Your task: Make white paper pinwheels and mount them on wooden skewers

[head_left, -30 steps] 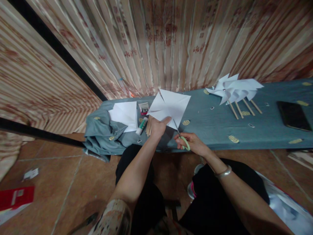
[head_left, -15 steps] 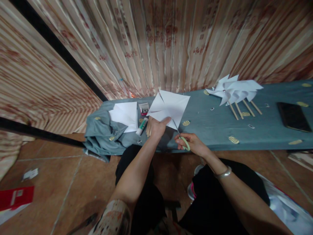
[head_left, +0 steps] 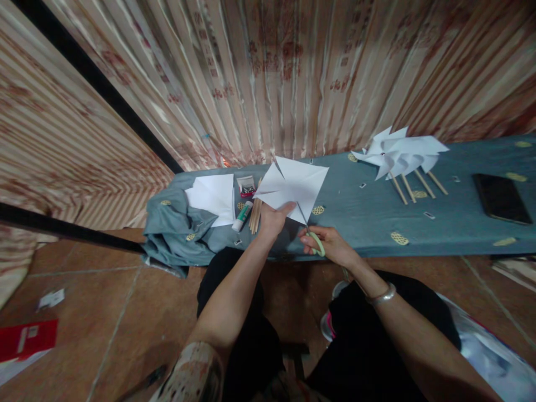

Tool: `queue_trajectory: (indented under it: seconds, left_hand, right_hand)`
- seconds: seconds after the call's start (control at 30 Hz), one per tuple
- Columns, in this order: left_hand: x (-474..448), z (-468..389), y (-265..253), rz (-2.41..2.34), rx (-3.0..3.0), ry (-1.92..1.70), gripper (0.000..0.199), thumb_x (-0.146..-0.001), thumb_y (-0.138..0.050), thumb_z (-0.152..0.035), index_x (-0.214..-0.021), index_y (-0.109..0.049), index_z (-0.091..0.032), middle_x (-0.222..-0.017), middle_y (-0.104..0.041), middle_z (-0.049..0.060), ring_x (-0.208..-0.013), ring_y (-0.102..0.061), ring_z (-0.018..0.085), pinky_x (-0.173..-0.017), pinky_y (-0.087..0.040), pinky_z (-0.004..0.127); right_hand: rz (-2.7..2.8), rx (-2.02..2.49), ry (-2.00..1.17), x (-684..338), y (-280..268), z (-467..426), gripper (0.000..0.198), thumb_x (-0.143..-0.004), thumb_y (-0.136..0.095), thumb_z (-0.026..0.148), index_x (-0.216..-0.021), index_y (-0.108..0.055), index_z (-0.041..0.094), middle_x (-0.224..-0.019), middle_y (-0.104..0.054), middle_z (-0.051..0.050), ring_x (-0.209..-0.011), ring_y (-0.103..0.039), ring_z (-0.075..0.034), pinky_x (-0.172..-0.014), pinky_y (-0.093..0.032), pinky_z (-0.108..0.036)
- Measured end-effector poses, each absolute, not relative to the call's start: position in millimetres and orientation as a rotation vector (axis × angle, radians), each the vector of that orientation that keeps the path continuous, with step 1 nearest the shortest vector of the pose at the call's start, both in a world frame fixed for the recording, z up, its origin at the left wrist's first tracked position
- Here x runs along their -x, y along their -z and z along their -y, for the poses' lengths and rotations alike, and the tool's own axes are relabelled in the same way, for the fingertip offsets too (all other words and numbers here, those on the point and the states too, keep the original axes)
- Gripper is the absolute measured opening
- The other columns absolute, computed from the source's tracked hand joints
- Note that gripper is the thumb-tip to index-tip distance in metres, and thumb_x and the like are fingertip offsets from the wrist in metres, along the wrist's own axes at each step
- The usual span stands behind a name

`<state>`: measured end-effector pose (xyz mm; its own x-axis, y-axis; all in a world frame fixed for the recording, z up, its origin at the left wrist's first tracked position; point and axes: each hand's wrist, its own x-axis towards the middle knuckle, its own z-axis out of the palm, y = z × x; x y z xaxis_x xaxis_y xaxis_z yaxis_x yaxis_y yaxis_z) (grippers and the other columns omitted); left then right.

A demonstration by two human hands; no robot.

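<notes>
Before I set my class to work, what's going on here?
The person's left grip holds a square white paper sheet, slit inward from two corners. The right grip has pale-green-handled scissors, their blades at the sheet's near corner. Near the left grip lie thin wooden sticks and a green-and-white tube. Farther right, wooden-handled white paper pinwheels rest on patterned blue-grey cloth.

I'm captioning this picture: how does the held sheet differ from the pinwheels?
The held sheet is fairly flat; the pinwheels have curled vanes. The held sheet has no stick; the pinwheels have wooden sticks. The left hand grips the held sheet; the pinwheels rest on the cloth. Both look like white paper.
</notes>
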<state>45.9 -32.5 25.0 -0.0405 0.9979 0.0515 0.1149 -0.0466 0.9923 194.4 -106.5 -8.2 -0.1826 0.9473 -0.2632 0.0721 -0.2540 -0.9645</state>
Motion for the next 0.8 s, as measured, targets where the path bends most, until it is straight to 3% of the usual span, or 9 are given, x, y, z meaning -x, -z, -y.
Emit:
queue_trajectory:
  seconds: [0.8]
  left_hand:
    - [-46.8, 34.5, -27.8, -1.284, -1.323, -1.199, 0.021, -0.061, -0.076, -0.019, -0.079, -0.066, -0.016, -0.085, -0.074, 0.006, -0.080, -0.068, 0.023, -0.077, -0.056, 0.033]
  right_hand:
    - [1.187, 1.361, -1.518, -193.7, 10.1, 105.3, 0.046, -0.059, -0.080, 0.058, -0.078, -0.067, 0.017, -0.055, -0.062, 0.002, -0.049, -0.053, -0.010, -0.049, -0.043, -0.024]
